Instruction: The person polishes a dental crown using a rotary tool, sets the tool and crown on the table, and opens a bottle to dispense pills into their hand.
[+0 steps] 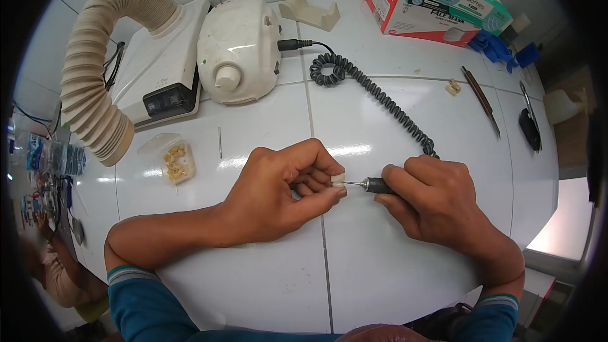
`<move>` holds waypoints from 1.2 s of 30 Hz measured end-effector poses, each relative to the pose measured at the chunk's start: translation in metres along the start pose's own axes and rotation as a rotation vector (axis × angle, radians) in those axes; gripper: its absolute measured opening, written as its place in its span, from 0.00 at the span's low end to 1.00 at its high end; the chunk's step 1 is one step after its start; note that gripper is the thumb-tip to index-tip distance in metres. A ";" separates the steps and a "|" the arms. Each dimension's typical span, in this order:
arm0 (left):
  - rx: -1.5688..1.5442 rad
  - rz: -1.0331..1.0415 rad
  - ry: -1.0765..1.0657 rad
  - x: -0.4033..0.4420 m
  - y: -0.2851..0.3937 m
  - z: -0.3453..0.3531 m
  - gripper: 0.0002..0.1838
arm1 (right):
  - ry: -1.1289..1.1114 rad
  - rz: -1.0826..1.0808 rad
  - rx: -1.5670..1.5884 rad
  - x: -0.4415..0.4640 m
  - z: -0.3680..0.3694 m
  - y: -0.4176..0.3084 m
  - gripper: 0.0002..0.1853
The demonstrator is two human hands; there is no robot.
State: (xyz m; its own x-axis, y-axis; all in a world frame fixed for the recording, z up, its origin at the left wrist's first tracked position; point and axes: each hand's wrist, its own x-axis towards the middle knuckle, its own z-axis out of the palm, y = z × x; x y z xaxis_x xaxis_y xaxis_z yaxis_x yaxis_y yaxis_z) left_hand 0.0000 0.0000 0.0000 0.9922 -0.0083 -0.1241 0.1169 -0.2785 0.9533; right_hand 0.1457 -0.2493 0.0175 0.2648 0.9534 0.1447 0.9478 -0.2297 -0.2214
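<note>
Between the thumb and fingertips of my left hand (278, 190) is a small whitish, tooth-like piece (338, 179). My right hand (437, 196) grips a black rotary handpiece (378, 185), its fingers wrapped around the body. From the handpiece's nose a thin metal bur (354, 183) points left, its tip at the piece; whether they touch I cannot tell. A coiled black cord (386, 102) runs from near my right hand to the white control unit (237, 50). Left of my left hand stands a clear plastic box (190, 170) with several yellowish bits.
A ribbed suction hose (88, 82) arches from a white unit (142, 63) at left. Mask boxes (421, 16) and a cream cradle (310, 12) stand at the back. A brown-handled tool (482, 102) and a thin metal rod (220, 143) lie on the table. Another person (66, 275) sits at far left.
</note>
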 end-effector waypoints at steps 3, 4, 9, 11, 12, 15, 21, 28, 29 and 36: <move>-0.010 0.036 0.017 0.001 -0.003 0.004 0.13 | -0.005 -0.007 -0.024 -0.001 -0.002 0.000 0.14; -0.006 0.043 0.020 0.001 -0.002 0.004 0.13 | -0.001 -0.010 -0.027 -0.001 -0.001 -0.001 0.14; 0.022 0.054 0.031 0.003 -0.001 0.005 0.12 | -0.010 -0.008 -0.036 -0.001 -0.001 -0.002 0.14; 0.045 0.052 0.029 0.003 0.001 0.004 0.13 | -0.013 -0.014 -0.043 -0.001 0.001 -0.002 0.14; 0.051 0.052 0.029 0.003 0.001 0.004 0.13 | -0.010 -0.014 -0.044 -0.001 0.001 -0.003 0.14; 0.061 0.049 0.030 0.003 0.000 0.004 0.13 | -0.010 -0.012 -0.043 -0.001 0.001 -0.003 0.14; 0.058 0.046 0.041 0.002 -0.001 0.005 0.12 | -0.029 -0.006 -0.044 0.000 -0.001 -0.003 0.14; 0.069 0.042 0.044 0.003 0.001 0.005 0.12 | -0.037 0.004 -0.028 0.001 -0.002 -0.003 0.13; 0.067 0.044 0.048 0.003 0.000 0.006 0.12 | -0.040 0.005 -0.023 0.001 -0.002 -0.003 0.13; 0.069 0.029 0.049 0.004 0.001 0.006 0.12 | -0.039 0.004 -0.029 0.002 -0.003 -0.004 0.13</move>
State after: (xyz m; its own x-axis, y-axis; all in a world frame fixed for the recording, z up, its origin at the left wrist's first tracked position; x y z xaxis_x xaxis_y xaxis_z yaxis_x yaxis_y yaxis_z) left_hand 0.0035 -0.0058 -0.0011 0.9963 0.0293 -0.0814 0.0864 -0.3447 0.9347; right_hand 0.1430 -0.2468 0.0219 0.2622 0.9592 0.1061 0.9516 -0.2387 -0.1934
